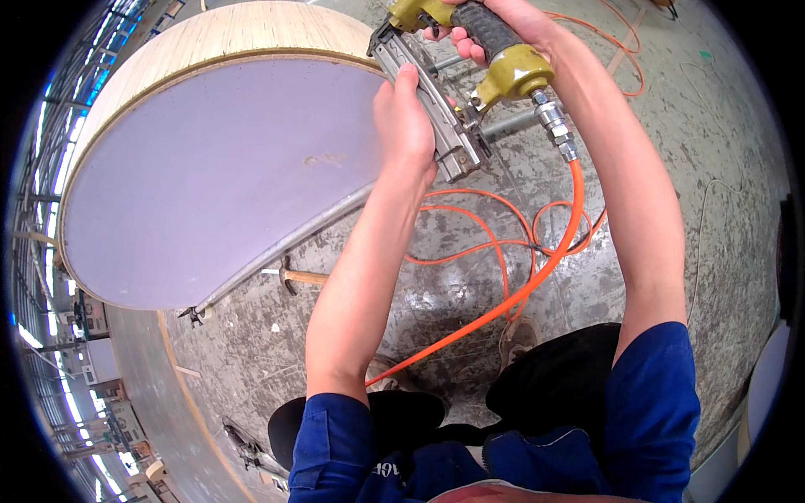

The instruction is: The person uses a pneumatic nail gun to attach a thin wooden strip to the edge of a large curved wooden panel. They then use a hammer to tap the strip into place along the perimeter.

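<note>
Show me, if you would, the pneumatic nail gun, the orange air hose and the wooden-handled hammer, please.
Pneumatic nail gun [513, 74]: head view, on its olive-coloured housing.
Orange air hose [518, 295]: head view, midway along its thick, near stretch.
Wooden-handled hammer [305, 277]: head view, on its handle, close to the head.

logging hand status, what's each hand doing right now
Left hand: closed, holding the metal magazine of the nail gun.
Right hand: closed around the nail gun's black grip.

Room opens between the forearms [365, 285], crossed by the orange hose [578, 197]; the lilac-faced panel [226, 168] blocks the left.
</note>
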